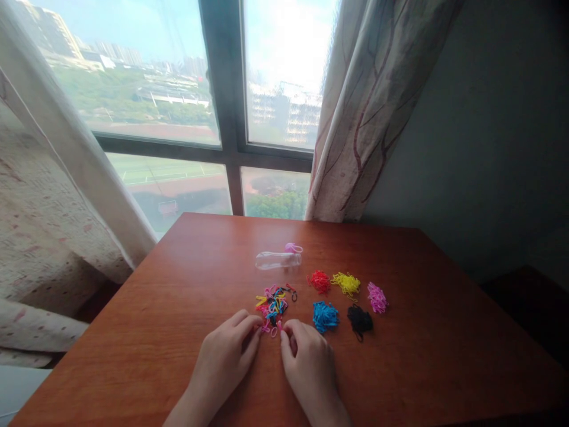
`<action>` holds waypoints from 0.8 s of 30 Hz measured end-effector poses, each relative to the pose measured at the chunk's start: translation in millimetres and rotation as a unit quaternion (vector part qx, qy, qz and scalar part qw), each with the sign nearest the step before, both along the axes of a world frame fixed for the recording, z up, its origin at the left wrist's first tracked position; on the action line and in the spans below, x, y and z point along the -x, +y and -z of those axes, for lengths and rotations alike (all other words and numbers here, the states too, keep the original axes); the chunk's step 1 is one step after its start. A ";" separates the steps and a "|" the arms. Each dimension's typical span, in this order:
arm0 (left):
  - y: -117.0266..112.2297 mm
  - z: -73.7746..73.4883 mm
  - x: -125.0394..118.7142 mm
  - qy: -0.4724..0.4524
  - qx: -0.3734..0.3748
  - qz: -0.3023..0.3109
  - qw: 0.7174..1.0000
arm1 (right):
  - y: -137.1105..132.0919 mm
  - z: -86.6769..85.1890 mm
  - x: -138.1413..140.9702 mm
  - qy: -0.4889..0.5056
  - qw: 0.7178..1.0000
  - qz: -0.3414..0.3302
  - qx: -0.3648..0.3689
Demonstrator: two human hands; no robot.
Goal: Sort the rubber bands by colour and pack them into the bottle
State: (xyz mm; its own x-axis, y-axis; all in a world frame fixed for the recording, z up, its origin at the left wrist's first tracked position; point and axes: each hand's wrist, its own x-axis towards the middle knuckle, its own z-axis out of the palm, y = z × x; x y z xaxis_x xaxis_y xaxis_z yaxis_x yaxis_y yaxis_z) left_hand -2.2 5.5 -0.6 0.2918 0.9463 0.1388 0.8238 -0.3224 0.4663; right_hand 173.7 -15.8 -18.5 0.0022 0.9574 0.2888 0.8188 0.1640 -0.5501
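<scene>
A mixed heap of small rubber bands (276,303) in pink, yellow, blue, black and red lies on the brown table, just beyond my fingertips. My left hand (229,347) is at the heap's near left edge, thumb and forefinger closed together beside some pink bands; what they pinch is too small to make out. On the right, my right hand (309,356) pinches a pink rubber band (280,325) at its fingertips. Another loose pink band lies between the two hands.
Sorted piles of red (320,282), yellow (347,284), pink (377,297), blue (325,316) and black (360,319) bands sit to the right. Behind the heap lies a clear plastic container (278,260) beside a pink-purple looped piece (292,248). A window and curtains stand beyond the table (133,332).
</scene>
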 end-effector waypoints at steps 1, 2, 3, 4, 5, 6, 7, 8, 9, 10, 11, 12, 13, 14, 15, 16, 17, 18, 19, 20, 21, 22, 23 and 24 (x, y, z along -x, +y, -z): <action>0.0 -0.2 0.1 0.000 0.001 -0.001 1.000 | -0.1 0.1 -0.4 0.004 1.000 -0.002 0.002; -0.1 -0.4 0.2 0.000 0.002 -0.001 1.000 | -0.2 0.2 -0.7 0.010 1.000 -0.005 0.004; -0.2 -0.6 0.4 0.000 0.004 -0.001 1.000 | -0.2 0.2 -1.0 0.017 1.000 -0.008 0.006; -0.4 -0.9 0.4 0.001 0.005 -0.002 1.000 | -0.3 0.2 -1.4 0.025 1.000 -0.012 0.009; -0.7 -1.2 0.5 0.001 0.006 -0.002 1.000 | -0.3 0.3 -1.7 0.033 0.999 -0.016 0.012; -0.9 -1.5 0.4 0.002 0.007 -0.003 1.000 | -0.3 0.3 -2.0 0.040 0.999 -0.020 0.015; -1.1 -1.7 0.2 0.003 0.008 -0.003 1.000 | -0.2 0.4 -2.4 0.046 0.999 -0.022 0.017; -1.3 -2.0 0.0 0.003 0.009 -0.004 1.000 | -0.2 0.5 -2.7 0.051 0.998 -0.025 0.019; -1.4 -2.4 -0.3 0.003 0.010 -0.004 1.000 | -0.1 0.7 -2.9 0.054 0.998 -0.028 0.020; -1.4 -2.7 -0.7 0.003 0.011 -0.004 1.000 | -0.1 0.9 -3.1 0.056 0.998 -0.032 0.021; -1.4 -3.0 -1.1 0.002 0.010 -0.004 1.000 | -0.1 1.2 -3.2 0.056 0.998 -0.033 0.021; -1.3 -3.2 -1.4 0.002 0.009 -0.004 1.000 | -0.1 1.5 -3.3 0.055 0.998 -0.034 0.022; -1.3 -3.5 -1.6 0.002 0.008 -0.003 1.000 | -0.1 1.8 -3.2 0.052 0.998 -0.032 0.022; -1.2 -3.7 -1.7 0.001 0.005 -0.003 1.000 | 0.0 2.1 -3.0 0.047 0.998 -0.029 0.022; -1.3 -3.8 -1.7 0.000 0.003 -0.003 1.000 | 0.1 2.2 -2.8 0.042 0.999 -0.026 0.021; -1.3 -3.9 -1.6 0.000 0.001 -0.003 1.000 | 0.2 2.3 -2.6 0.037 0.999 -0.022 0.021; -1.4 -3.9 -1.6 0.000 -0.002 -0.003 1.000 | 0.2 2.3 -2.3 0.034 0.999 -0.017 0.020; -1.6 -4.0 -1.5 0.001 -0.003 -0.004 1.000 | 0.3 2.1 -2.2 0.031 0.999 -0.012 0.019; -1.7 -4.0 -1.5 0.000 -0.005 -0.005 1.000 | 0.2 1.9 -2.1 0.031 0.999 -0.007 0.017; -1.8 -4.0 -1.5 0.000 -0.005 -0.005 1.000 | 0.1 1.6 -2.0 0.032 0.999 -0.005 0.015; -1.8 -4.0 -1.5 -0.001 -0.007 -0.006 1.000 | -0.2 1.2 -2.1 0.034 0.999 -0.005 0.013; -1.8 -4.0 -1.6 -0.002 -0.009 -0.006 1.000 | -0.5 0.7 -2.0 0.035 0.999 -0.009 0.011; -1.7 -4.0 -1.7 -0.003 -0.011 -0.006 1.000 | -0.8 0.3 -2.0 0.035 0.999 -0.015 0.009; -1.6 -3.9 -1.8 -0.003 -0.013 -0.006 1.000 | -1.2 -0.3 -1.8 0.032 0.999 -0.022 0.009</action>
